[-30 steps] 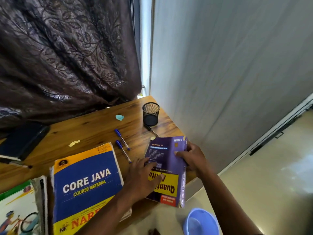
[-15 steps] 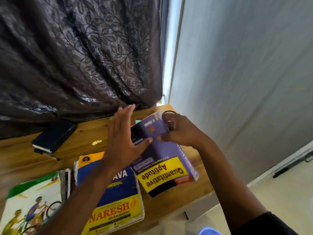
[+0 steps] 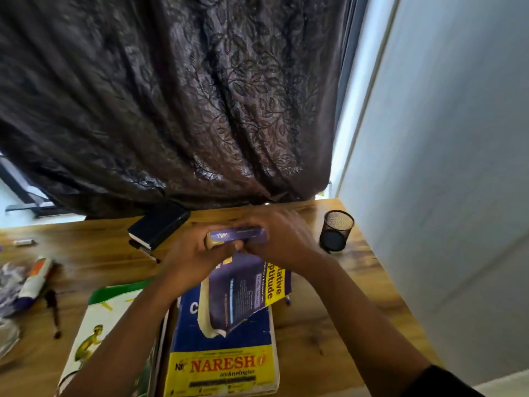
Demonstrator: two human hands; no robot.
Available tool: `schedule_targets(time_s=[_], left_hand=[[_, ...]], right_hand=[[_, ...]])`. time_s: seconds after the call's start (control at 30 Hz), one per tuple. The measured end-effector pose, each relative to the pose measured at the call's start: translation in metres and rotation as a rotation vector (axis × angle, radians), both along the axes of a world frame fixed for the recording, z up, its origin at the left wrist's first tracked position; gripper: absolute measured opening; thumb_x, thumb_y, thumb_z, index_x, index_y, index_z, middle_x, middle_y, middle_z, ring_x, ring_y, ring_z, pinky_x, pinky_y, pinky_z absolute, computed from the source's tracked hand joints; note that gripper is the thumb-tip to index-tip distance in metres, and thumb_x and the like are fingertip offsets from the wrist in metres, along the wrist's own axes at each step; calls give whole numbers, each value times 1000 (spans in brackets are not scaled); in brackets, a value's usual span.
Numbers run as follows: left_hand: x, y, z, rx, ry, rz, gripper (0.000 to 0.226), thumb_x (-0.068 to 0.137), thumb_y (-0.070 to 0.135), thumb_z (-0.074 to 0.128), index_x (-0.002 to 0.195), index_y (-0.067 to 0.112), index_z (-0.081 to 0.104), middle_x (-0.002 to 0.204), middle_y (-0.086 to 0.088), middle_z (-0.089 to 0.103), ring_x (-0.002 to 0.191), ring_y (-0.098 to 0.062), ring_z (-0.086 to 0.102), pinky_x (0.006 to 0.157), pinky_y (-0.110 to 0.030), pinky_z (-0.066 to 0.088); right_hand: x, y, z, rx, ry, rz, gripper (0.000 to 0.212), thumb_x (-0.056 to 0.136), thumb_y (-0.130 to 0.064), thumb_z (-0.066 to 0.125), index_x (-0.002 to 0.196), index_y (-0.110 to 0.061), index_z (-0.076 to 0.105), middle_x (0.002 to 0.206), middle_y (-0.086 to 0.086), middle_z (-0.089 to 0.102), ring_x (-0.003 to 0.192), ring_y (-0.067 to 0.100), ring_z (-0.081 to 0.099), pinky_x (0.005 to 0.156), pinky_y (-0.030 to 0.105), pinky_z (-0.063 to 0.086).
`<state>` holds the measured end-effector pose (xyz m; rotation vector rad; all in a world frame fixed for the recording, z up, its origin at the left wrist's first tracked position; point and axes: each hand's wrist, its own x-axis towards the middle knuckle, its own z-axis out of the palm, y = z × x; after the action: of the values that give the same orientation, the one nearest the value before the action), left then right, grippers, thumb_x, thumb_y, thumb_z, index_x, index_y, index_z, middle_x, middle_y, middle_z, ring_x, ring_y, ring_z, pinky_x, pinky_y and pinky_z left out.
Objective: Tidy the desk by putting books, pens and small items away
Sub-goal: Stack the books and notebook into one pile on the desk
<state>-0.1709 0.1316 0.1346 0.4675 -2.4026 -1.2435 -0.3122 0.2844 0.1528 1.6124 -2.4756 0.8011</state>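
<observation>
Wooden table (image 3: 343, 325) below a dark curtain (image 3: 171, 96) carries, left to right, a black notebook (image 3: 159, 224), the left hand (image 3: 194, 253) and right hand (image 3: 282, 239), each grip curled round the purple book (image 3: 243, 287) held tilted above the blue book (image 3: 226, 353), and a mesh pen cup (image 3: 336, 230).

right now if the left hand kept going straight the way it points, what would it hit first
Likely the black notebook, lying just beyond the left hand, which grips the purple book; depth is unclear, so it could reach the curtain instead.
</observation>
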Motion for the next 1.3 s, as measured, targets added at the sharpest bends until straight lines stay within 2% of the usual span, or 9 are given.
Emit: schedule_targets(time_s=[0.1, 0.2, 0.3, 0.4, 0.53, 0.73, 0.93, 1.17, 1.3], left_hand=[[18, -2, -22, 204, 69, 149, 40, 75, 61, 77, 104, 34, 78, 84, 4, 79, 77, -23, 76, 70, -45, 60], [41, 0, -42, 535, 185, 267, 33, 81, 35, 81, 110, 21, 77, 96, -8, 80, 89, -34, 77, 82, -51, 61], [60, 7, -62, 782, 260, 401, 33, 83, 22, 78, 114, 13, 75, 104, -14, 78, 92, -34, 76, 79, -43, 59], [68, 20, -78, 964, 331, 467, 39, 80, 22, 76, 117, 10, 73, 106, -16, 78, 85, -29, 77, 71, -39, 62], [74, 37, -95, 1096, 359, 497, 25, 88, 17, 69, 113, 13, 73, 100, -10, 79, 78, -21, 77, 58, -32, 62], [97, 40, -115, 1199, 191, 466, 40, 78, 8, 71, 117, 8, 67, 105, -16, 76, 76, -29, 75, 61, -37, 61], [118, 28, -121, 873, -174, 494, 10, 91, 9, 73, 99, 4, 75, 91, -20, 78, 82, -40, 75, 68, -42, 60], [127, 20, -131, 324, -406, 469, 24, 91, 30, 76, 72, 18, 80, 63, 1, 74, 56, -14, 70, 60, -29, 54], [127, 19, -133, 116, -470, 482, 25, 91, 34, 75, 68, 24, 79, 59, 10, 72, 54, -5, 67, 58, -23, 51]], right_hand=[[11, -1, -38, -8, 39, -208, 93, 79, -56, 78, 158, -39, 30, 162, -3, 34, 149, 22, 29, 123, 51, 24], [19, 8, -77, -126, -240, -479, 107, 82, -55, 77, 163, -33, 9, 170, 1, 16, 158, 22, 12, 127, 49, 16], [26, 21, -108, -288, -815, -655, 103, 80, -51, 83, 159, -26, 22, 162, 7, 35, 148, 27, 38, 119, 52, 36], [37, 25, -126, -459, -1495, -561, 61, 84, -31, 84, 136, -14, 56, 117, 9, 76, 106, 30, 74, 94, 51, 59], [51, 21, -137, -480, -1825, -415, 38, 91, -17, 73, 127, -9, 66, 115, 13, 77, 109, 37, 72, 101, 56, 54], [42, 21, -147, -454, -1745, -370, 46, 91, 2, 69, 132, -15, 59, 118, 15, 75, 105, 37, 74, 73, 42, 62], [36, 17, -156, -277, -1643, -328, 38, 90, 0, 71, 127, -11, 65, 113, 16, 77, 102, 38, 75, 93, 59, 58], [44, 1, -166, -69, -1417, -284, 29, 94, -12, 74, 120, -18, 66, 109, 6, 78, 99, 27, 77, 94, 56, 59], [39, -1, -165, 38, -1261, -262, 22, 94, -20, 75, 114, -23, 66, 105, -1, 78, 94, 15, 77, 83, 38, 62]])
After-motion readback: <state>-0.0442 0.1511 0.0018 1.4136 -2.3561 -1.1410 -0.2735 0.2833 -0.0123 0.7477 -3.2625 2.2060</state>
